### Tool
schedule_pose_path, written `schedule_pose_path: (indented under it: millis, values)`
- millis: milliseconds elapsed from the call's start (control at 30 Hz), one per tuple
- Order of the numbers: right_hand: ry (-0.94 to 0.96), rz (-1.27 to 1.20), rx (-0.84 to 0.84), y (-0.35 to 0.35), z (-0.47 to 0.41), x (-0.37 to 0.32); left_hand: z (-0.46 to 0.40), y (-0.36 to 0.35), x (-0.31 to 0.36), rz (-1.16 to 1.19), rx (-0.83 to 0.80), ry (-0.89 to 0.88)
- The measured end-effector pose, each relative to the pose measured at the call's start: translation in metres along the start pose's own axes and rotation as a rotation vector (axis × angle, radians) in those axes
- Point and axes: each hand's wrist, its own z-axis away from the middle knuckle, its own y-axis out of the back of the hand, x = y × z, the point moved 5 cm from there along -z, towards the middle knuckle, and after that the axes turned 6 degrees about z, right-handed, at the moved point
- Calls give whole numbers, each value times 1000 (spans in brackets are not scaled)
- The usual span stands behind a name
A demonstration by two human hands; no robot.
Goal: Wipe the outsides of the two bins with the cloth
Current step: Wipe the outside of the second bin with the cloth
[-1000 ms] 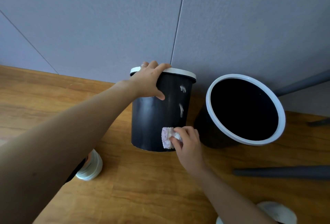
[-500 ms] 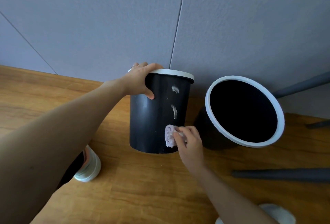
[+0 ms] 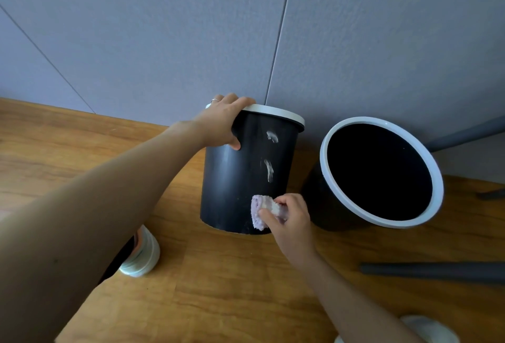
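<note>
Behind everything stands a grey wall (image 3: 164,28) made of panels, and below it is the wooden floor (image 3: 218,288), where both bins stand close to the wall.

The right bin (image 3: 317,200) is black with a white rim; its mouth is turned toward me, so I see mostly its dark inside. It stands just beside the left bin (image 3: 232,178), on its right, with a narrow gap between them. The left bin is also black with a white rim. On its side there are two white smears (image 3: 269,169), one under the other. Its bottom edge nearest me seems slightly raised from the floor, but I cannot tell this surely.

A dark grey tube (image 3: 437,271) lies on the floor at the right, near my right forearm.

My left hand (image 3: 222,121) grips the rim of the left bin: the fingers are curled over the top edge and the thumb presses on the outer wall. A ring (image 3: 215,100) is on one finger.

My right hand (image 3: 289,217) is closed around the cloth (image 3: 259,211) and presses it against the lower part of the left bin, below the smears. The cloth is pale pink and bunched.

A white shoe (image 3: 142,258) is on the floor under my left arm, and another white one (image 3: 429,329) shows at the bottom right edge.
</note>
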Motion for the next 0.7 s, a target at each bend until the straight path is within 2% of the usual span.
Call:
schedule_pose_path:
  millis: [233, 433, 567, 700]
  values:
    - [-51, 109, 14, -9, 8, 8, 1, -1, 2, 7, 7, -9]
    - [-95, 21, -59, -16, 13, 4, 1, 0, 4, 14, -15, -29]
    - [-35, 35, -34, -13, 9, -6, 2, -1, 4, -3, -29, -26]
    - [10, 76, 43, 7, -29, -28, 4, 0, 0, -3, -19, -13]
